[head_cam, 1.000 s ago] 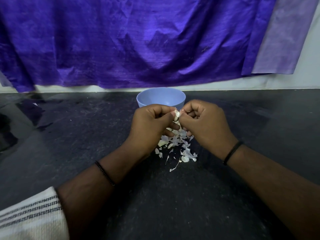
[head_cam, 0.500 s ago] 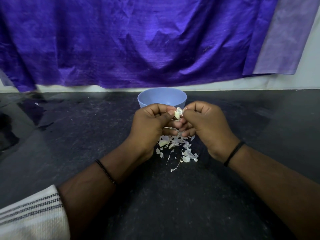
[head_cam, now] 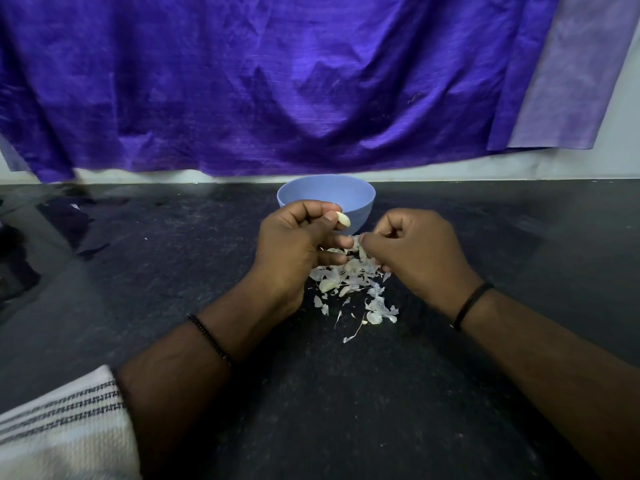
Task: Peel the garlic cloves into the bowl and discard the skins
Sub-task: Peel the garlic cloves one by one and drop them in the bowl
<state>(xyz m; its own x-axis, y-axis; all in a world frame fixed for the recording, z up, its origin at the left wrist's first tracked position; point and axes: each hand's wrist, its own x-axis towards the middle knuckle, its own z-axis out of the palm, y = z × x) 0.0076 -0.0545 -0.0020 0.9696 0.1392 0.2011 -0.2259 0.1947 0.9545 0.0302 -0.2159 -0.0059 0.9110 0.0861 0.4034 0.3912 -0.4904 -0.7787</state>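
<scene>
Nearest the camera, lower left: a white woven sleeve with thin black stripes point(head_cam: 59, 434) over the left arm. Both forearms reach forward across a dark speckled stone counter point(head_cam: 346, 410); a black beaded bracelet point(head_cam: 209, 339) on the left wrist, a plain black band point(head_cam: 471, 304) on the right wrist.

Between the wrists, on the counter: a loose heap of pale papery garlic skins point(head_cam: 353, 289), a few thin slivers strayed toward the camera.

Above the heap, left hand point(head_cam: 294, 244), fingers curled, thumb and forefinger pinching a pale peeled garlic clove point(head_cam: 343, 219); the clove sits in front of the bowl's near wall, not in it. Right hand point(head_cam: 415, 251) just beside, fingers curled in, thumb and forefinger pinching a scrap of pale skin point(head_cam: 356, 241) that touches the left fingertips.

Behind the hands: a round light-blue plastic bowl point(head_cam: 360, 199), upright on the counter; contents cannot be seen from this angle.

Farthest: a creased deep-purple cloth point(head_cam: 277, 81) hung over a white wall point(head_cam: 519, 166), a paler lilac panel point(head_cam: 571, 81) at its right edge
</scene>
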